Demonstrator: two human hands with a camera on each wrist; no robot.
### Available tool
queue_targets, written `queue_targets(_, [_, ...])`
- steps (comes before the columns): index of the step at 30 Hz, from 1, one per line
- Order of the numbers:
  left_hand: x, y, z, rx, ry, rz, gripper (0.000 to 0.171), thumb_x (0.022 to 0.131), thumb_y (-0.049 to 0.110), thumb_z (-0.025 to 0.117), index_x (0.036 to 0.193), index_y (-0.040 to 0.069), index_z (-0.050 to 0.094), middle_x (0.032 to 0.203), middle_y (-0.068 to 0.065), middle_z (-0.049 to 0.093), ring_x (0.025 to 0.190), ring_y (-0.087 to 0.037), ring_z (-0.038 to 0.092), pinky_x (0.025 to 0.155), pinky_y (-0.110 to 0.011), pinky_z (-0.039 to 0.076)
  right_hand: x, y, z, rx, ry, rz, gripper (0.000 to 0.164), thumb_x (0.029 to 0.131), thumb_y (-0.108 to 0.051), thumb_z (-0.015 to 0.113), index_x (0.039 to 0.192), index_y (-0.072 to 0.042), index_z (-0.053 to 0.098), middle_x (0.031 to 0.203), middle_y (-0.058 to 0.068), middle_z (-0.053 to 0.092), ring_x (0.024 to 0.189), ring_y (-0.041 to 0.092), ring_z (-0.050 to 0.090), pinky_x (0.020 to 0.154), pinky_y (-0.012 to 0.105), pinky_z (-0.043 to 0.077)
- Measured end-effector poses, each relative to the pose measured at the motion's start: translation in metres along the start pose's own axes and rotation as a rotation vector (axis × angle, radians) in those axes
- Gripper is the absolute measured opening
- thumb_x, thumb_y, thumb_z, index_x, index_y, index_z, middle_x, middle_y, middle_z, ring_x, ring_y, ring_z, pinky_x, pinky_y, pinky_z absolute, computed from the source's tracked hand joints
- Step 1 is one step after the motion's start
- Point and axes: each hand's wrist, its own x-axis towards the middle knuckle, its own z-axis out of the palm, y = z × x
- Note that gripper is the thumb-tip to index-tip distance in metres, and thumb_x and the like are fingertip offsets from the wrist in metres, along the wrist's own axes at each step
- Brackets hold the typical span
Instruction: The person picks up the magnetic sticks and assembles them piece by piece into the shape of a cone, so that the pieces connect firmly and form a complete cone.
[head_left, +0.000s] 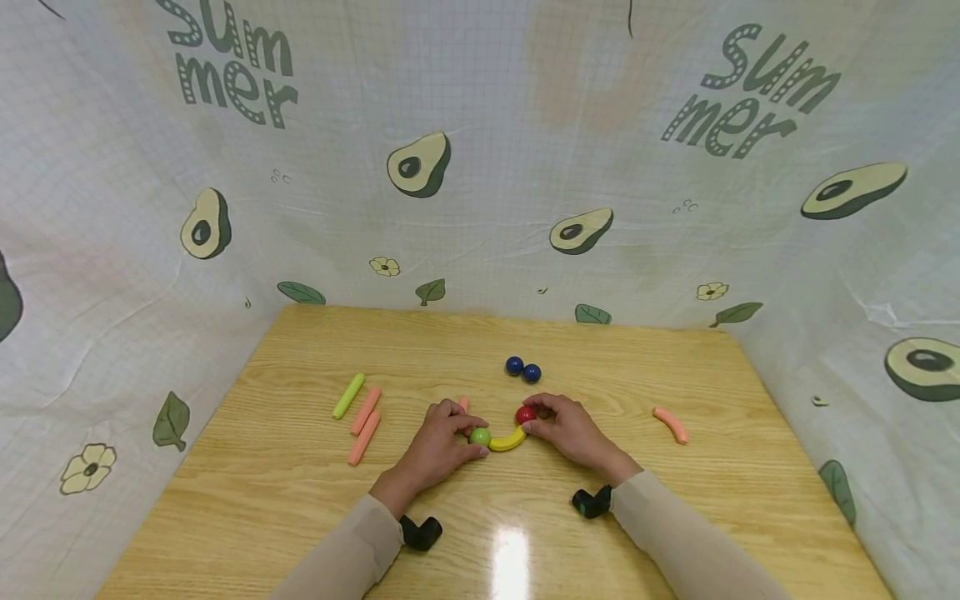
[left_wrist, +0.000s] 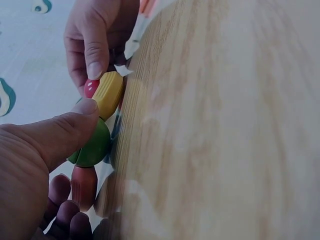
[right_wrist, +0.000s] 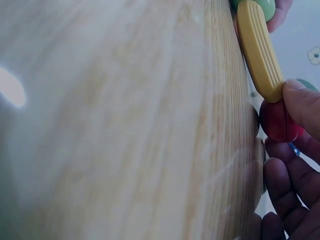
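Observation:
A curved yellow stick (head_left: 507,442) lies on the table between a green ball (head_left: 480,437) and a red ball (head_left: 526,415), touching both. My left hand (head_left: 438,443) pinches the green ball between thumb and fingers. With thumb and forefinger, my right hand (head_left: 567,429) grips the red ball; in the right wrist view its thumb also meets the end of the yellow stick (right_wrist: 260,50). Just beyond the green ball, a salmon stick (head_left: 464,403) is partly hidden by my left fingers. A reddish piece (left_wrist: 84,187) adjoins the green ball in the left wrist view.
Two dark blue balls (head_left: 522,369) sit farther back. To the left lie a lime-green stick (head_left: 348,396) and two straight salmon sticks (head_left: 364,437). A curved salmon stick (head_left: 670,425) is at the right. Printed cloth (head_left: 495,167) stands behind the wooden table (head_left: 300,517) and along its sides.

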Motion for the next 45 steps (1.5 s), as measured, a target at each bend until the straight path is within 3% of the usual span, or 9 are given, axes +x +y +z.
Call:
queue_targets(19, [0.0, 0.003, 0.002, 0.023, -0.028, 0.024, 0.038, 0.088, 0.035, 0.087, 0.123, 0.022, 0.08, 0.103, 0.005, 0.051, 0.1, -0.016, 0.04, 0.086, -0.032, 0.042, -0.003, 0.001, -0.001, -0.022, 0.016, 0.007, 0.037, 0.099, -0.027, 0.077, 0.132, -0.013, 0.07, 0.121, 0.001, 0.071, 0.106, 0.015, 0.063, 0.094, 0.036, 0.053])
queue_targets(35, [-0.002, 0.002, 0.004, 0.024, -0.023, 0.041, 0.035, 0.091, 0.031, 0.086, 0.124, 0.024, 0.076, 0.108, 0.006, 0.052, 0.108, -0.018, 0.043, 0.095, -0.038, 0.045, -0.017, -0.002, -0.003, -0.072, 0.028, -0.003, 0.035, 0.095, -0.03, 0.081, 0.123, -0.013, 0.072, 0.11, -0.002, 0.072, 0.1, 0.013, 0.063, 0.087, 0.031, 0.054])
queue_targets(45, [-0.002, 0.004, 0.004, 0.015, -0.014, 0.023, 0.032, 0.092, 0.026, 0.083, 0.123, 0.025, 0.075, 0.115, 0.003, 0.052, 0.111, -0.019, 0.043, 0.096, -0.041, 0.046, -0.024, 0.001, -0.004, -0.11, 0.031, -0.063, 0.033, 0.092, -0.033, 0.083, 0.117, -0.013, 0.073, 0.099, -0.006, 0.07, 0.09, 0.012, 0.06, 0.08, 0.027, 0.05])
